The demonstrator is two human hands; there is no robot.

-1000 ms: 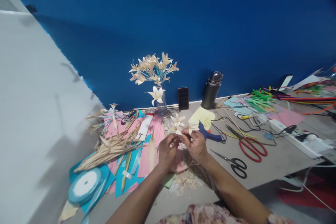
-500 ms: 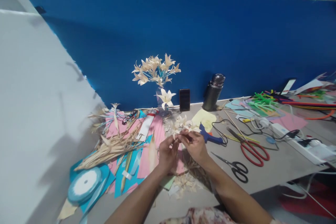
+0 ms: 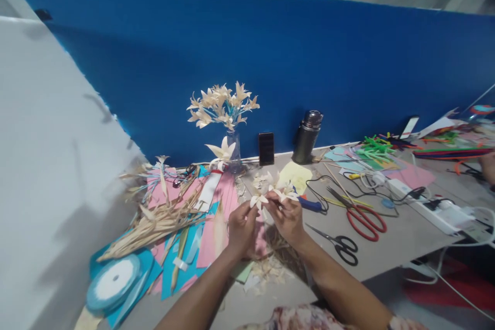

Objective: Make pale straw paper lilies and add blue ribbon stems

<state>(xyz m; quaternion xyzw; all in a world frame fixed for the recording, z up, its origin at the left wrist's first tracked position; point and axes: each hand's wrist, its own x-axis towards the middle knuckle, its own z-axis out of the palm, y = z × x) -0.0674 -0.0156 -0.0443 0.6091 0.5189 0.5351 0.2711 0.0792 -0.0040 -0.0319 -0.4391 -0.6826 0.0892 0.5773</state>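
Note:
My left hand [image 3: 243, 228] is closed, thumb and fingers pinched at the base of a cream, pointed-petal artificial flower [image 3: 259, 199]. Close beside it, my right hand [image 3: 286, 219] is closed at another such flower [image 3: 288, 193]; its fingertips are partly hidden by petals. More pale blossoms lie just behind the fingers, and I cannot tell whether they are joined to the held ones. A larger cream flower [image 3: 221, 152] shows in front of a clear vase [image 3: 233, 152], which holds a bunch of similar flowers [image 3: 224, 105] on blue stems.
Right of my hands are a blue glue gun [image 3: 309, 205], black scissors [image 3: 342, 245], red-handled scissors [image 3: 363, 219] and a power strip [image 3: 421, 209]. Dried husks [image 3: 154, 229] and a ribbon roll [image 3: 114, 281] lie left. A phone [image 3: 266, 148] and flask [image 3: 308, 136] stand behind. Another person's hand [image 3: 489, 166] shows at right.
My hands have moved slightly apart, and the two flowers at my fingers show more clearly. The larger flower has shifted left relative to the vase. Another person's hand has appeared at the right edge.

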